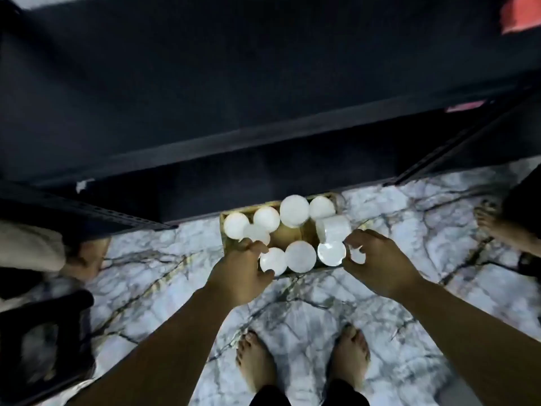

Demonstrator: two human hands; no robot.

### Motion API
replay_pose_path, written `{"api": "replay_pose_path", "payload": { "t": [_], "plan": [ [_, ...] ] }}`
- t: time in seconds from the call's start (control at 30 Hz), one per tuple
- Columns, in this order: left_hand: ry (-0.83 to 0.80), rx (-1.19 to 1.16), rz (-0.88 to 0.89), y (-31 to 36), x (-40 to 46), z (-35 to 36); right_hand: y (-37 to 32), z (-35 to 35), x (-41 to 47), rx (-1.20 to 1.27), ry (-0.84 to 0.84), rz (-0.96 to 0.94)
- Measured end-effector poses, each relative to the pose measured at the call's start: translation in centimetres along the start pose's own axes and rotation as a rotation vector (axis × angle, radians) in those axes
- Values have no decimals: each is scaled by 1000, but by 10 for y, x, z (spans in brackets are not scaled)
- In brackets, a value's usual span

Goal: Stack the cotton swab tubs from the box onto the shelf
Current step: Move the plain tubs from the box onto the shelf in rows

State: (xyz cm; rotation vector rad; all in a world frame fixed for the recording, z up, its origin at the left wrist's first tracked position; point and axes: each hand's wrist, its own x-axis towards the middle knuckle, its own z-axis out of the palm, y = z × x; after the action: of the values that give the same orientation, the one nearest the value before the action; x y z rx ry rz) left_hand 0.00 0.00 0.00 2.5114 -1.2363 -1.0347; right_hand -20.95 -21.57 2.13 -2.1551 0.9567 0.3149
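Looking down from the head view, a cardboard box (310,230) sits on the marble-patterned floor (409,303), its far edge tucked under the front lip of a dark shelf (263,112). White cotton swab tubs (294,211) fill the box, most upright with round lids showing; one tub (333,228) lies tilted just beyond the right fingers. The left hand (241,266) has its fingers (257,247) curled over the near left rim of the box, gripping it, with a lidded tub (273,260) touching the thumb side. The right hand (377,259) has its fingers (355,238) curled around a small white tub (357,255) at the box's near right corner, just beside another upright tub (331,252). Bare feet (256,361) stand well behind both hands. Motion blur softens the fingertips, so exact contact points cannot be told.
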Motion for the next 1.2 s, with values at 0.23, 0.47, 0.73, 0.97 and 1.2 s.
{"api": "replay_pose_path", "payload": {
  "t": [0.23,0.47,0.73,0.97,1.2],
  "plan": [
    [73,84,-29,-54,44,97,53,102,52,4,-60,64],
    [166,158,-93,-89,99,136,69,170,91,-38,-91,69],
    [223,116,-105,-120,137,159,75,224,109,58,23,-45],
    [249,18,-72,-117,132,144,67,218,105,84,116,-31],
    [331,-42,-40,-67,66,90,32,153,58,177,178,31]
  ]
}}
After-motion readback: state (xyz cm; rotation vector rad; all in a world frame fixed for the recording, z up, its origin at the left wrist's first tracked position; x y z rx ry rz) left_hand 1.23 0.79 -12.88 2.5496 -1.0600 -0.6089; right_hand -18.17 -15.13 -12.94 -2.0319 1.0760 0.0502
